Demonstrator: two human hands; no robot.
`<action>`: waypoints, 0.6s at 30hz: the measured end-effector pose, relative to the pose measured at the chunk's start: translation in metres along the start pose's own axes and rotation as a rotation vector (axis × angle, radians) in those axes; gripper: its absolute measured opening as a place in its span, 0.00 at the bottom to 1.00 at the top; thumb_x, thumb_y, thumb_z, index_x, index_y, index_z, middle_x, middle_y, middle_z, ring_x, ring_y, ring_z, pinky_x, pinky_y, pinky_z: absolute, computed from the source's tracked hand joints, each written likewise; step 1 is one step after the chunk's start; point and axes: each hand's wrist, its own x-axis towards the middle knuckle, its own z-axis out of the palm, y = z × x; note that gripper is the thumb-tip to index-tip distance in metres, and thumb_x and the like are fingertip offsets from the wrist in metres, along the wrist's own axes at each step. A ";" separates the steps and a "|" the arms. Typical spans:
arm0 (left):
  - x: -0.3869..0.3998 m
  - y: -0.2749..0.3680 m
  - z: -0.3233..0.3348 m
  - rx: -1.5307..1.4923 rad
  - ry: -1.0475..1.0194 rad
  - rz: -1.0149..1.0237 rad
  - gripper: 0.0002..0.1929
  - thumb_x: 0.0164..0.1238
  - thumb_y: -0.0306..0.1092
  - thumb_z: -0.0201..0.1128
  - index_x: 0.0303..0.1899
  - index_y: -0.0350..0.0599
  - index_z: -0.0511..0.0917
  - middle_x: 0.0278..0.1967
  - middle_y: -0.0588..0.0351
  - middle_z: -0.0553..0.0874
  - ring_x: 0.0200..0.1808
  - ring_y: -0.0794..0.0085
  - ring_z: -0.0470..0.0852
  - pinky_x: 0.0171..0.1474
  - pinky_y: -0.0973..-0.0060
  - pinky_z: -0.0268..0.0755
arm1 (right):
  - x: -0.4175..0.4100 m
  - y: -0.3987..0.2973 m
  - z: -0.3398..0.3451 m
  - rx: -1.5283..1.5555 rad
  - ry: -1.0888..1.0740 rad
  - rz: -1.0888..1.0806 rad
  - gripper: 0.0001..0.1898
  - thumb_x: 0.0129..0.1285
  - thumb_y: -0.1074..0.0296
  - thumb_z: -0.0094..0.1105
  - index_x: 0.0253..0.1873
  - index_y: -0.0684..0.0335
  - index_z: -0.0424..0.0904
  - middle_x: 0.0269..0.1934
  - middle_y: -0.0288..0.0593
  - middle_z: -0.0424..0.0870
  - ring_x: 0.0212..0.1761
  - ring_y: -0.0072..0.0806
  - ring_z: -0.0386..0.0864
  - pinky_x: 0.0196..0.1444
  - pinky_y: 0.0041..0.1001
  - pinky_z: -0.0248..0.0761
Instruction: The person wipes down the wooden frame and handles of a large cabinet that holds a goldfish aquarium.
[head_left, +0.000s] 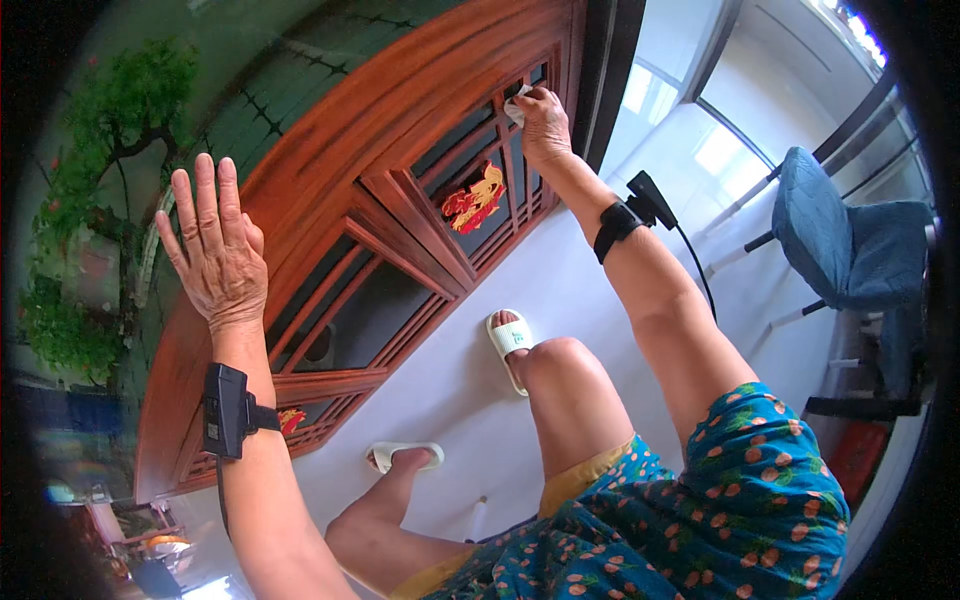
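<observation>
My right hand (546, 124) pinches a crumpled white cloth or tissue (517, 107) against the lattice at the upper right end of a reddish-brown wooden cabinet (315, 161). Dark panels sit behind the bars. Just below that hand, a red and gold ornament (476, 198) is fixed to the lattice. My left hand (225, 251) is spread flat, fingers straight, over the cabinet's upper left edge; whether it touches the wood I cannot tell. Nothing shows in it. Between the hands lies a triangular dark panel (341, 322) crossed by slats.
White slippers (512, 352) are on my feet on the pale floor (450, 405). A blue padded chair (814, 232) stands at right. Green foliage (142, 105), real or pictured, appears beyond the cabinet. Strapped black devices (225, 411) with cables are on both forearms.
</observation>
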 end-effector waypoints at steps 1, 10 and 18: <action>0.000 0.000 0.000 0.003 0.006 0.001 0.23 0.69 0.34 0.41 0.66 0.56 0.60 0.68 0.66 0.61 0.69 0.69 0.57 0.69 0.61 0.49 | 0.001 0.002 0.003 0.016 -0.008 0.007 0.09 0.54 0.76 0.55 0.40 0.58 0.80 0.43 0.45 0.77 0.48 0.41 0.75 0.50 0.30 0.71; 0.001 0.000 0.000 0.013 0.011 0.012 0.22 0.71 0.35 0.38 0.66 0.55 0.60 0.68 0.64 0.61 0.69 0.68 0.57 0.69 0.61 0.48 | 0.005 0.042 -0.009 0.455 -0.168 -0.076 0.11 0.55 0.85 0.48 0.31 0.65 0.81 0.36 0.41 0.80 0.39 0.30 0.79 0.40 0.21 0.71; 0.000 0.000 0.001 0.019 0.014 0.017 0.22 0.71 0.35 0.38 0.66 0.56 0.60 0.68 0.64 0.61 0.69 0.67 0.57 0.69 0.61 0.48 | -0.019 0.036 0.028 0.382 0.104 0.283 0.05 0.54 0.78 0.55 0.36 0.65 0.79 0.36 0.40 0.80 0.37 0.29 0.78 0.42 0.24 0.71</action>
